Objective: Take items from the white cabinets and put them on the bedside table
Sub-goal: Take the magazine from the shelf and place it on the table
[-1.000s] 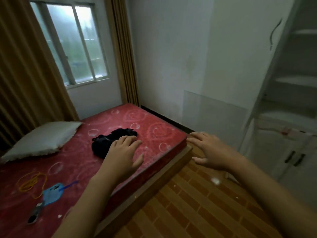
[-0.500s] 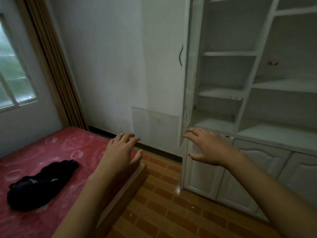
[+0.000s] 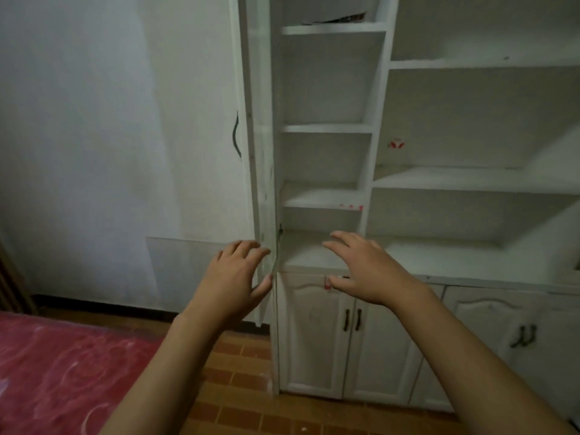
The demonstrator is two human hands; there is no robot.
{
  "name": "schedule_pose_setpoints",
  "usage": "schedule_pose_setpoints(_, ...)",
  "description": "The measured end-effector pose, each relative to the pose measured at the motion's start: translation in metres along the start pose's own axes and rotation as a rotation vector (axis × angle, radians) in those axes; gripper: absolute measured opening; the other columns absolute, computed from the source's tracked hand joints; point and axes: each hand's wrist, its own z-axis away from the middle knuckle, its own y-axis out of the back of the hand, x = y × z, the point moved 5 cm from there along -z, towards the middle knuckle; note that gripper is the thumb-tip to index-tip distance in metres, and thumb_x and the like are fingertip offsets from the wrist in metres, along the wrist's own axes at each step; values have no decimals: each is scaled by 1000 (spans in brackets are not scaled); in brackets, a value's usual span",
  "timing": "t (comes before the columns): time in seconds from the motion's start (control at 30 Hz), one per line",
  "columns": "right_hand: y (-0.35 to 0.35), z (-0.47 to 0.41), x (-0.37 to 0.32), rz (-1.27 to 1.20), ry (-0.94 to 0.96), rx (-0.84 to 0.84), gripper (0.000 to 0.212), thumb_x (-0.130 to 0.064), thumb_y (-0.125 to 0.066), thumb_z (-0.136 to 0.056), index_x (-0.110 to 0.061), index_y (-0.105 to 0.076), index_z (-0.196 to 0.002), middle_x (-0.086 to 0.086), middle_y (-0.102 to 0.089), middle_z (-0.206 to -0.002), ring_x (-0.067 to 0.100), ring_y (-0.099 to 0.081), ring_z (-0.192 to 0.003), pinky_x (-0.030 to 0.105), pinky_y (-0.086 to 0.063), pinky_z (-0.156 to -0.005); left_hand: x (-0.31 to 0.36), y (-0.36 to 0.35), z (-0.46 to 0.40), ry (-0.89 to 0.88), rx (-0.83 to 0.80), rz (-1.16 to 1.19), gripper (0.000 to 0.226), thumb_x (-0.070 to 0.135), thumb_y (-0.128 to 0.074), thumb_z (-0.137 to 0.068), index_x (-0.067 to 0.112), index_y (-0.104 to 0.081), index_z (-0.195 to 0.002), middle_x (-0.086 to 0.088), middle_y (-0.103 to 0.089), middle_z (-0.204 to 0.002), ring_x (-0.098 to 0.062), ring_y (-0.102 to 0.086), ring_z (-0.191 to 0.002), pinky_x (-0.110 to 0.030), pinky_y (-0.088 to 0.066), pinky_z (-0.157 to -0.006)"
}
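White cabinets: open shelving above, closed lower doors with dark handles below; a tall narrow door stands open at the left edge, seen edge-on, with a dark curved handle on its outer face. Shelves: mostly bare; a flat torn-edged item lies on the top narrow shelf, its kind unclear; a small red-and-white mark shows on the back panel of the wide compartment; red specks sit on the front edge of one narrow shelf. Left hand: raised, fingers spread and released, holding nothing, just beside the lower edge of the open door. Right hand: raised, fingers extended and released, holding nothing, in front of the lowest open shelf, over the top edge of the lower doors. Bed: red patterned cover, lower left corner. Floor: brown tiles. Bedside table: not visible.
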Motion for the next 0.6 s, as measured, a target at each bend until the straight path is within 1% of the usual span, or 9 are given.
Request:
schedule_pose_setpoints(0.17, 5, -44, 28, 3, -114, 46, 76, -57, -57, -95, -30, -31, -161, -3, -21, -170, 17, -20, -155, 40, -22, -124, -8, -8, -79, -106, 38, 53, 59, 57, -41, -100, 31, -39, -153, 7, -41, -155, -15, -32, -144, -38, -33, -118)
schedule_pose_setpoints(0.37, 11, -69, 60, -15, -284, 97, 75, -56, -58, -96, -31, -31, -161, -4, -23, -170, 16, -21, -155, 42, -23, -126, -8, -10, -157, -232, 81, 102, 65, 61, -32, -94, 27, -48, -147, 4, -48, -146, -18, -41, -136, -40, -41, -111)
schedule_pose_setpoints(0.5, 10, -80, 83, 4, -350, 100, 74, -54, -58, -96, -31, -31, -161, -4, -24, -169, 16, -22, -154, 42, -23, -125, -1, -21, -197, -276, 89, 124, 58, 55, -42, -98, 28, -45, -150, 4, -47, -149, -17, -38, -139, -41, -38, -114)
schedule_pose_setpoints(0.6, 14, -94, 100, 17, -364, 122, 74, -53, -59, -96, -31, -30, -161, -4, -25, -169, 17, -23, -153, 42, -23, -125, 3, -30, -225, -301, 80, 121, 58, 55, -43, -99, 30, -43, -151, 5, -45, -151, -16, -36, -140, -42, -37, -116)
